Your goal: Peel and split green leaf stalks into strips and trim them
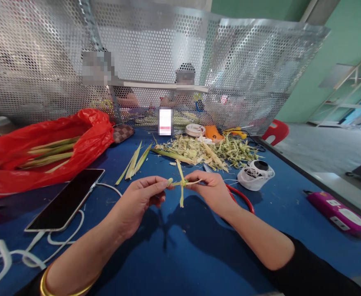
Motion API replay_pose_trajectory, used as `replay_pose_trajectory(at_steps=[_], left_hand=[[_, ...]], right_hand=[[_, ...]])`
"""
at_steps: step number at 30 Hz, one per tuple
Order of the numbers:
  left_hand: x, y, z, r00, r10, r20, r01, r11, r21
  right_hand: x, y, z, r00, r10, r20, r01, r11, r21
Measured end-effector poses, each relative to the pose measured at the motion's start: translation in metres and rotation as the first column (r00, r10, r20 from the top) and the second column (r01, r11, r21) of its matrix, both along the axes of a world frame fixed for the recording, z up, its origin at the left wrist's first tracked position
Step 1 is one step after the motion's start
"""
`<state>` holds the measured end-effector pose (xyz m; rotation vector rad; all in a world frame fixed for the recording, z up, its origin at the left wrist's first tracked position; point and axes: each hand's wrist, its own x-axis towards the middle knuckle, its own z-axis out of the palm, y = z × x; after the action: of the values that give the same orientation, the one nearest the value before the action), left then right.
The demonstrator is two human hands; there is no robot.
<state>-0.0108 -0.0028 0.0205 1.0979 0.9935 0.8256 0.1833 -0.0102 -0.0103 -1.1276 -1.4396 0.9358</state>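
Note:
My left hand and my right hand are held above the blue table, both pinched shut on a small crossed piece of pale green leaf strips. One strip hangs down between the hands and one sticks up. The left fingers grip its left end, the right fingers its right end. A gold bangle is on my left wrist and a black sleeve on my right arm.
A heap of leaf trimmings, loose leaf strips, a white thread spool, red-handled scissors, a charging phone, a red bag of leaves, a magenta case. Other people sit behind the perforated metal screen.

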Motion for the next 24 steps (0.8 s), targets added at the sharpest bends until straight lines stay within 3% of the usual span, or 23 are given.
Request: replay_pose_trajectory(at_steps=[3,7,12,15,19,24], left_hand=[[0.0,0.0,0.001,0.999,0.047,-0.018,-0.047,0.999,0.017],[0.001,0.001,-0.003,0.984,0.174,-0.026,-0.173,0.984,0.042],[0.002,0.002,-0.006,0.915,0.402,-0.015,-0.395,0.904,0.167],[0.003,-0.003,-0.004,0.966,0.259,-0.017,-0.245,0.931,0.27],[0.006,-0.009,-0.002,0.998,-0.044,-0.054,0.054,0.978,0.2],[0.006,-0.008,-0.003,0.982,-0.123,-0.14,0.148,0.972,0.183]], right_hand=[[0.002,0.001,-0.002,0.999,-0.019,0.032,0.016,0.995,0.099],[0.002,0.002,-0.002,0.998,-0.06,0.014,0.058,0.991,0.118],[0.003,0.004,-0.001,0.997,-0.082,-0.003,0.082,0.989,0.12],[0.003,0.003,-0.002,0.999,-0.028,0.032,0.022,0.986,0.163],[0.001,0.0,-0.006,0.991,0.031,0.131,-0.061,0.97,0.234],[0.001,-0.003,-0.007,0.954,-0.005,0.299,-0.101,0.936,0.336]])
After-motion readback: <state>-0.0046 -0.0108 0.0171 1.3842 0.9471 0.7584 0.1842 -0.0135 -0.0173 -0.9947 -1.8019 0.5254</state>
